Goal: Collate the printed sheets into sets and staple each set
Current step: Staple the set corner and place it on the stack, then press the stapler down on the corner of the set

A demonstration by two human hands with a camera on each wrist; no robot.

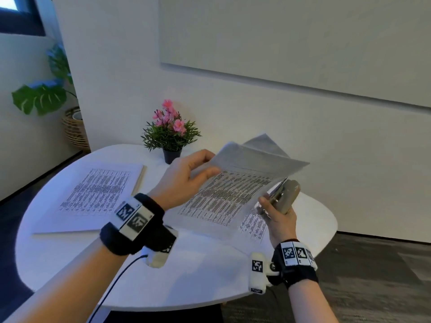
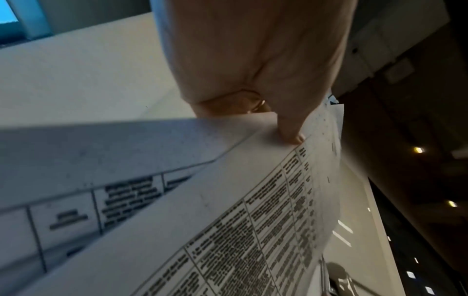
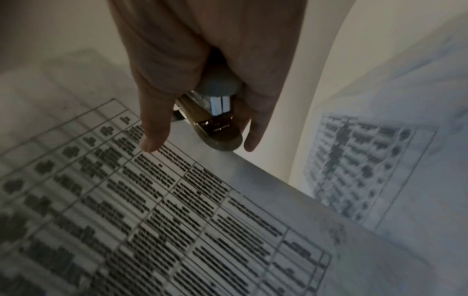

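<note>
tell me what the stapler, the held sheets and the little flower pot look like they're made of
Stapler: beige shell, probably plastic, matte; the right wrist view shows shiny metal inside its mouth.
Held sheets: thin matte printer paper; they bend in the left hand and print shows through.
Flower pot: dark, smooth, likely plastic, though too small to tell.

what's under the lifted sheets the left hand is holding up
Under the lifted printed sheets another printed sheet lies on the round white table; only its right edge shows. The rest is covered, so how many sheets lie there cannot be told.
</note>
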